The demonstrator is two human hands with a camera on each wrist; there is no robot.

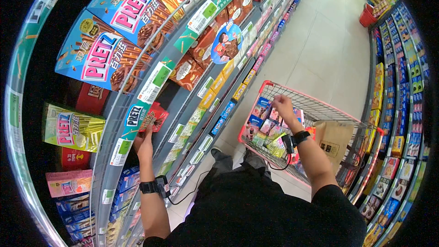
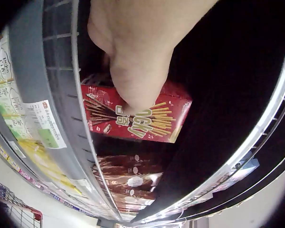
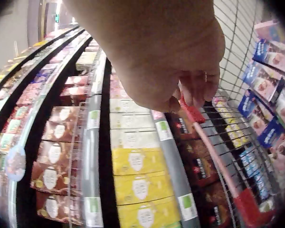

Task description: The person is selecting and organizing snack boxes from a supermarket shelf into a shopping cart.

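from the head view i see my left hand [image 1: 145, 145] reaching into the shelf [image 1: 180, 110] on my left, fingers curled around a red pocky box [image 1: 154, 116] that sits just behind the shelf's front rail. the left wrist view shows the same red pocky box [image 2: 133, 118] lying flat in the dark shelf bay, my left hand [image 2: 133, 52] pinching its upper edge, with brown boxes [image 2: 130, 175] stacked beside it. my right hand [image 1: 284, 107] hangs over the red-rimmed cart [image 1: 366, 132], which is filled with snack packets [image 1: 270, 130]. in the right wrist view its fingers [image 3: 199, 88] are loosely curled just by the cart rim [image 3: 218, 156]; i cannot tell whether they touch it.
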